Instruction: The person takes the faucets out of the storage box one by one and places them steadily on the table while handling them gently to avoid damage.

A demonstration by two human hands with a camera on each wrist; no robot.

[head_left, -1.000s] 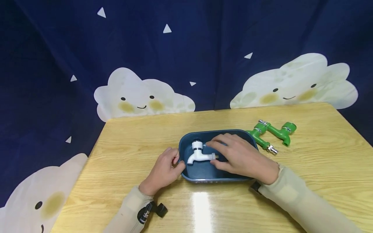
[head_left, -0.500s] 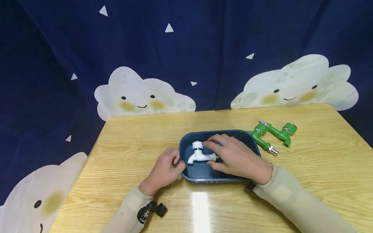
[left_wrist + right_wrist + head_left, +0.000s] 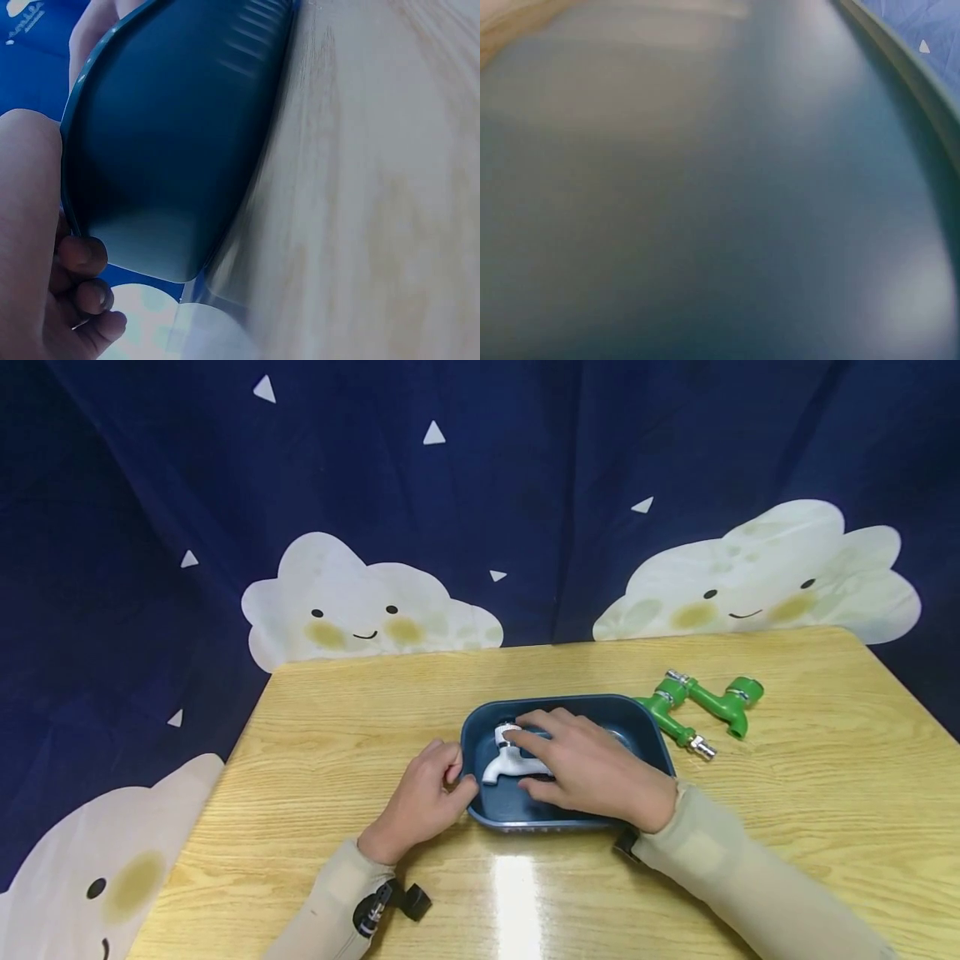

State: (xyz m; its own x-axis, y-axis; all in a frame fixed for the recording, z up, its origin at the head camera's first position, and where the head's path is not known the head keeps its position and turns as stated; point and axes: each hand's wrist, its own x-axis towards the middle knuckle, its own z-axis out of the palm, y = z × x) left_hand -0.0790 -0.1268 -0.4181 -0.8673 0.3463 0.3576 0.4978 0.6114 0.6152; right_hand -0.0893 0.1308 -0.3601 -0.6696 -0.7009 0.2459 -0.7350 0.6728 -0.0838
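A dark blue plastic basin stands on the table, and inside it lies a white faucet with its ribbed knob toward the far side. At the basin's left end, my left hand grips the rim; in the left wrist view its curled fingers show at the basin's wall. My right hand reaches into the basin over the faucet's inlet end, fingers and thumb spread apart. Its index finger is by the knob; whether it touches cannot be told. The faucet's threaded end is hidden under this hand.
Two green faucets with metal fittings lie just right of the basin, one partly behind its rim. The wooden table runs back to a dark blue curtain with cloud prints. The right wrist view is mostly the blurred basin interior.
My right hand has moved left inside the basin, over the white faucet, covering its inlet end. The left hand, the basin and the faucets have stayed in place.
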